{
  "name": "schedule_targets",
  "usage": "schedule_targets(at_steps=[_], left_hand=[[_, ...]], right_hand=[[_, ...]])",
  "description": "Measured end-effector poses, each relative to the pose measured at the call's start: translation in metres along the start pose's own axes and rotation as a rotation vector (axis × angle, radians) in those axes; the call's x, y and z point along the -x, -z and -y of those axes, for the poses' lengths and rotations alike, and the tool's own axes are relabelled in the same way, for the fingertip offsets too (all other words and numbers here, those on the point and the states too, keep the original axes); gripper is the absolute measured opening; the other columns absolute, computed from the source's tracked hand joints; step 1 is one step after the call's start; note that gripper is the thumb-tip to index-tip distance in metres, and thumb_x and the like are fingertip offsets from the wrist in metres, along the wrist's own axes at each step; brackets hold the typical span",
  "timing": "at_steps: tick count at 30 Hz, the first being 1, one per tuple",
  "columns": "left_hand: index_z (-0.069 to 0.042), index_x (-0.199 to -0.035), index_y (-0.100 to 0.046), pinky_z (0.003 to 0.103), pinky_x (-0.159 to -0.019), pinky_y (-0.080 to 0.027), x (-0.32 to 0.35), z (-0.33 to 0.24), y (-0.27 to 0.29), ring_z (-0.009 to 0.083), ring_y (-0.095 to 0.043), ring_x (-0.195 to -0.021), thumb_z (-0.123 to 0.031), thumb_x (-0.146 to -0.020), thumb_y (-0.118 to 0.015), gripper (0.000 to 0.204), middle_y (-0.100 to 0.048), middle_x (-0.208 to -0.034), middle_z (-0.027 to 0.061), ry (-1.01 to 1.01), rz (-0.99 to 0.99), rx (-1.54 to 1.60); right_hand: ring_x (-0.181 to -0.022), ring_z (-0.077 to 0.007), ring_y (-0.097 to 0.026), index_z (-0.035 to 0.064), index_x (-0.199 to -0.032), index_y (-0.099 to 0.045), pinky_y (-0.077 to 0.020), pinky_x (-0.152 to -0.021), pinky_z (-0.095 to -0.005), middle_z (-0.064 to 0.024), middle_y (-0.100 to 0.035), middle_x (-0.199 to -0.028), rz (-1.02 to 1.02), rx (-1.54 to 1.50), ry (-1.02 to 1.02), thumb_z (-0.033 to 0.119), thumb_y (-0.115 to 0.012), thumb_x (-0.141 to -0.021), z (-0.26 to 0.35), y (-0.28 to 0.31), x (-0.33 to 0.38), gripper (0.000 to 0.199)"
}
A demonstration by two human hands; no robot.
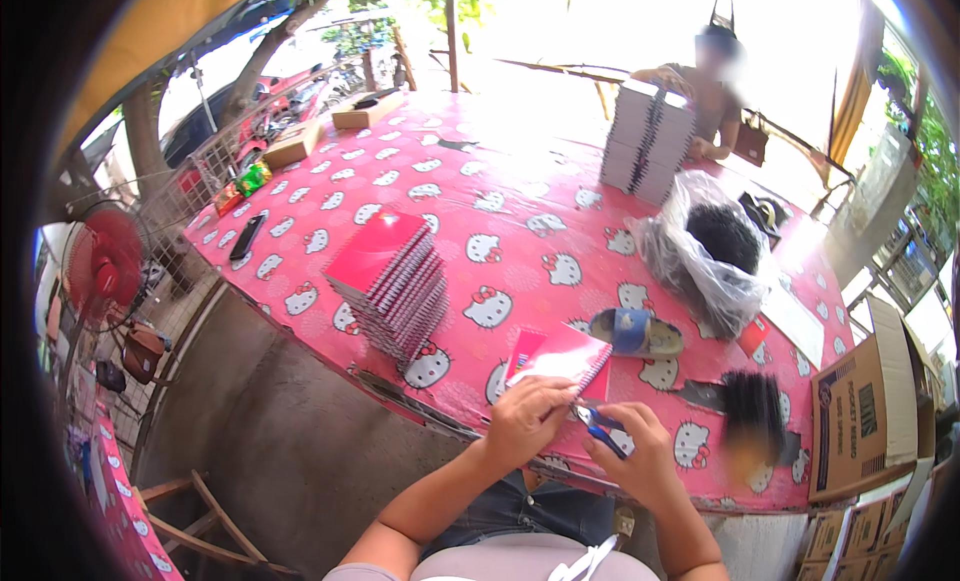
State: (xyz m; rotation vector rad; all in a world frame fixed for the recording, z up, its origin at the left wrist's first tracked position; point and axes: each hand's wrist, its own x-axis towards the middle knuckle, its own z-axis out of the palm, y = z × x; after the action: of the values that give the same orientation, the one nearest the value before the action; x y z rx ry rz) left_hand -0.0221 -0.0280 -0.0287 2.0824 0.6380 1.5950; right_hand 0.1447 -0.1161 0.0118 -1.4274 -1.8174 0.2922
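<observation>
My left hand (530, 413) is closed on the near edge of a red spiral notebook (562, 355), which lies at the table's front edge with another pink-red cover under it. In my right hand (642, 449) are small blue-handled pliers (603, 436), their metal jaws at the near end of the notebook's wire spiral. Whether the jaws grip the wire is too small to tell. To the left rises a tall stack of red spiral notebooks (385, 256). Just beyond the notebook rests a blue slipper (635, 333).
A clear plastic bag (690, 271) holds black coils; a bundle of black coils (752, 411) lies nearer. Cardboard boxes (865, 411) stand at the right. Across the pink patterned table (470, 191), a person (715, 101) sits behind a tall stack of spiral-bound pads (648, 141). A phone (246, 237) lies left.
</observation>
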Motion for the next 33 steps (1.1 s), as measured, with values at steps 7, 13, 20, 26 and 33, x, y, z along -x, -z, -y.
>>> schedule_targets(at_steps=[7,13,20,26,33], left_hand=[[-0.001,-0.088,-0.063,0.037,-0.08,-0.052,-0.004,0.003,0.003,0.0285,-0.066,-0.091,0.01,-0.072,-0.069,0.02,-0.068,-0.093,0.014,-0.186,0.03,0.047],[-0.004,-0.076,-0.054,0.024,-0.065,-0.05,-0.103,0.003,0.105,0.0091,-0.06,-0.071,-0.006,-0.083,-0.071,0.019,-0.065,-0.08,0.0067,0.236,-0.698,0.411],[-0.004,-0.071,-0.056,0.021,-0.051,-0.039,-0.095,0.115,0.218,0.005,-0.048,-0.056,-0.016,-0.078,-0.077,0.025,-0.059,-0.066,0.0006,0.537,-0.911,-0.02],[-0.003,-0.077,-0.058,0.022,-0.056,-0.042,-0.079,0.117,0.207,0.0059,-0.05,-0.06,-0.018,-0.076,-0.078,0.025,-0.059,-0.069,0.0011,0.554,-0.889,-0.028],[-0.001,-0.095,-0.057,0.024,-0.079,-0.051,-0.084,0.041,0.19,0.0116,-0.06,-0.086,0.003,-0.081,-0.067,0.017,-0.062,-0.095,0.0073,0.181,-0.866,0.241]], right_hand=[[-0.087,-0.0175,-0.062,-0.0051,-0.109,-0.06,-0.05,-0.075,-0.0302,-0.012,-0.065,-0.094,0.259,-0.959,-0.57,0.015,-0.066,-0.087,-0.025,-0.006,0.013,0.031],[-0.09,-0.0282,-0.062,-0.0018,-0.103,-0.061,-0.0488,-0.08,-0.0341,-0.0162,-0.063,-0.098,-0.128,0.034,-0.293,0.022,-0.075,-0.077,-0.065,0.006,0.015,0.038],[-0.091,-0.0333,-0.059,-0.0001,-0.103,-0.06,-0.0467,-0.081,-0.0388,-0.0176,-0.061,-0.097,0.015,0.191,-0.135,0.025,-0.083,-0.063,-0.105,0.013,-0.008,0.052],[-0.084,-0.0225,-0.059,0.0035,-0.115,-0.057,-0.0464,-0.079,-0.0341,-0.0109,-0.061,-0.091,-0.333,0.025,0.055,0.016,-0.073,-0.076,-0.004,0.07,-0.147,0.044],[-0.087,-0.0196,-0.061,0.003,-0.103,-0.063,-0.0491,-0.069,-0.0296,-0.0121,-0.061,-0.111,-0.119,0.066,-0.079,0.025,-0.075,-0.077,-0.065,0.013,-0.091,0.036]])
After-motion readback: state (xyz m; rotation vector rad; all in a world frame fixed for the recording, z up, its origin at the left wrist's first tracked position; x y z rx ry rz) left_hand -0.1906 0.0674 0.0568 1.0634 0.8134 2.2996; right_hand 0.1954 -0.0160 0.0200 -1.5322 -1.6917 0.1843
